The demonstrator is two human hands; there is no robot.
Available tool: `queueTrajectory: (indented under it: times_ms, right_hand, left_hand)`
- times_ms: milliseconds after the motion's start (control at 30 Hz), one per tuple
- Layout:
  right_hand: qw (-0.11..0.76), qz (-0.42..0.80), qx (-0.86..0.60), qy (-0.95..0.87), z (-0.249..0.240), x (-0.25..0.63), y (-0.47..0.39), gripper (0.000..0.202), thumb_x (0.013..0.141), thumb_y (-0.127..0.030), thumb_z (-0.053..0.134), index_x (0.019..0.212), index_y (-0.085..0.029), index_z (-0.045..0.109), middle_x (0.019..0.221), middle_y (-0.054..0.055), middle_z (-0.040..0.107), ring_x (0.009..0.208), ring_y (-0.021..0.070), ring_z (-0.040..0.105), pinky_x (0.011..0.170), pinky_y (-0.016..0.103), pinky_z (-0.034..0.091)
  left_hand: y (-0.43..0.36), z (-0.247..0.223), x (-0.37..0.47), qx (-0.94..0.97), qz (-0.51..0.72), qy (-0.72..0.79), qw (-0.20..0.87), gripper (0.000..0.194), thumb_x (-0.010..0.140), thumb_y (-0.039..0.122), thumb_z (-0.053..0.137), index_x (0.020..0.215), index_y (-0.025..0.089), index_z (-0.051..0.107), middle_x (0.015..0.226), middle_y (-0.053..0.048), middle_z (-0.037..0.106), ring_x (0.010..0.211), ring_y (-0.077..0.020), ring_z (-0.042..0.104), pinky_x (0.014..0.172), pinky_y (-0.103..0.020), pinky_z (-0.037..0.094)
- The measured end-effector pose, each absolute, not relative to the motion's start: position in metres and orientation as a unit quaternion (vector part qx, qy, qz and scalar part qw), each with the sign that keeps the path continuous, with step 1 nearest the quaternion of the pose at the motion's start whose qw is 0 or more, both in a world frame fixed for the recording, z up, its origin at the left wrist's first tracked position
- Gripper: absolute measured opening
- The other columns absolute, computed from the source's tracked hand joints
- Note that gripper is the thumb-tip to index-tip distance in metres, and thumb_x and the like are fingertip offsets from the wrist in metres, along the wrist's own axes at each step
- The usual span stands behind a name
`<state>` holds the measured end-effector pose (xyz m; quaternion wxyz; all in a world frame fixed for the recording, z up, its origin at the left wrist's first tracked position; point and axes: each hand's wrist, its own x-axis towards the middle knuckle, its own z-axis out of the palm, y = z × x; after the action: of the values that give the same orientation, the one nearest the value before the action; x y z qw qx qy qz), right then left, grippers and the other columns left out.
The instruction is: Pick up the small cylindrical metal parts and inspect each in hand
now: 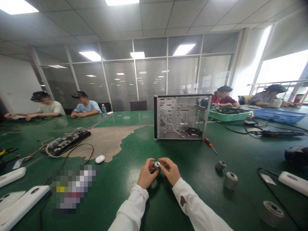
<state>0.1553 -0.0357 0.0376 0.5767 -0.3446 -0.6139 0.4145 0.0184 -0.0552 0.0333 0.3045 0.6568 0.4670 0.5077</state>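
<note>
Between both hands, just above the green table (125, 179), is a small metal cylinder (157, 165) with a shiny round top and a dark centre. My left hand (147, 175) wraps its fingers and thumb around the left side. From the right, my right hand (171, 171) pinches the same cylinder near its top with thumb and fingertips. Fingers hide much of its body. To the right stand a similar small cylinder (220, 166), a larger metal cylinder (231, 181) and another large cylinder (271, 213).
An open computer case (181, 118) stands ahead, with a screwdriver (210, 145) beside it. Green basket (228, 116) and blue basket (280, 116) sit back right. At left lie a circuit assembly (68, 141), a white mouse-like object (100, 159) and cables. Several people sit around the table.
</note>
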Motion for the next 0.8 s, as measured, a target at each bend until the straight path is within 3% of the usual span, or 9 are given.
queueTrajectory:
  times_ms: [200, 800]
  right_hand:
    - [0.582, 0.411, -0.353, -0.607, 0.0407, 0.1561, -0.0359, 0.004, 0.057, -0.023, 0.063, 0.061, -0.023, 0.064, 0.076, 0.003, 0.059, 0.071, 0.0163, 0.052, 0.057, 0.025, 0.042]
    - [0.567, 0.356, -0.343, -0.659, 0.0357, 0.1548, -0.0347, 0.006, 0.065, -0.021, 0.056, 0.062, -0.023, 0.061, 0.076, 0.003, 0.057, 0.071, 0.0157, 0.05, 0.059, 0.024, 0.04]
  left_hand:
    - [-0.0563, 0.0339, 0.0212, 0.654, 0.496, 0.458, 0.342, 0.035, 0.063, 0.009, 0.057, 0.095, 0.018, 0.046, 0.093, -0.005, 0.061, 0.084, -0.0141, 0.058, 0.073, -0.029, 0.048]
    - [-0.0579, 0.0331, 0.0236, 0.68, 0.477, 0.448, 0.331, 0.031, 0.063, 0.018, 0.06, 0.091, 0.017, 0.049, 0.087, -0.004, 0.061, 0.079, -0.0148, 0.058, 0.068, -0.026, 0.046]
